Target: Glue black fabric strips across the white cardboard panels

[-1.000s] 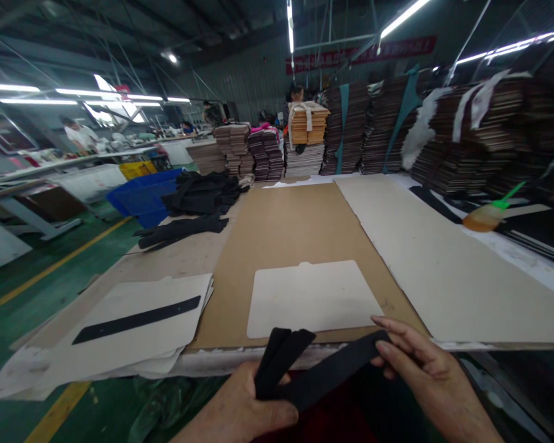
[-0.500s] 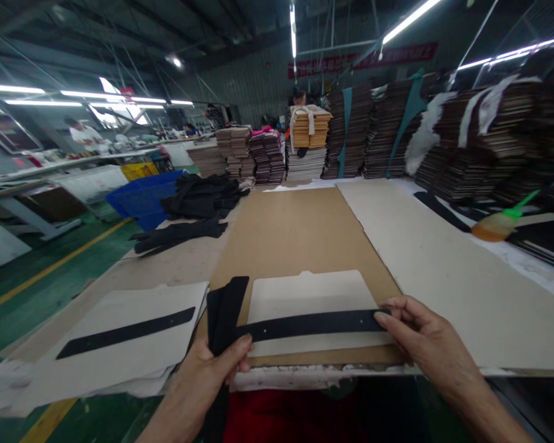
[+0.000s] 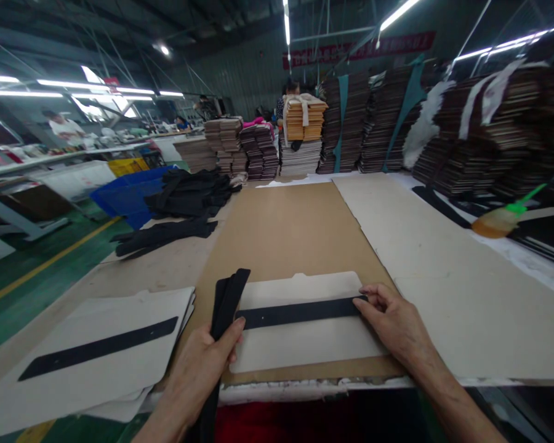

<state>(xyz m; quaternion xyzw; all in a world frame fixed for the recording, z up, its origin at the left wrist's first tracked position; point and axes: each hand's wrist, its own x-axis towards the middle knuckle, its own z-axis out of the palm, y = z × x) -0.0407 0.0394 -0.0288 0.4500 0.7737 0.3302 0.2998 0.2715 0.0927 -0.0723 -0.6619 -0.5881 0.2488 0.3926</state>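
A long black strip [image 3: 300, 313] lies across a pale cut panel [image 3: 305, 347], stretched between my two hands. My left hand [image 3: 212, 354] is closed, its thumb on the strip's left end, and it also grips a bundle of black strips [image 3: 229, 299] that stands up beside the panel and hangs down below. With thumb and fingers my right hand [image 3: 390, 317] pinches the strip's right end near the panel's upper right corner. A small hole shows in the strip toward its left end. Under the panel is a brown board [image 3: 290, 227].
At left, stacked pale panels [image 3: 106, 381] carry another black strip [image 3: 99, 346]. Piles of black strips [image 3: 189, 194] lie behind, by a blue bin [image 3: 129, 194]. A squeeze bottle [image 3: 496, 223] with green nozzle is at right. Tall stacks of pieces line the back; people work farther off.
The strip has moved up on the panel, from near its lower edge to about its middle. My right hand has gone up and left with the strip's end. The held bundle is more upright.
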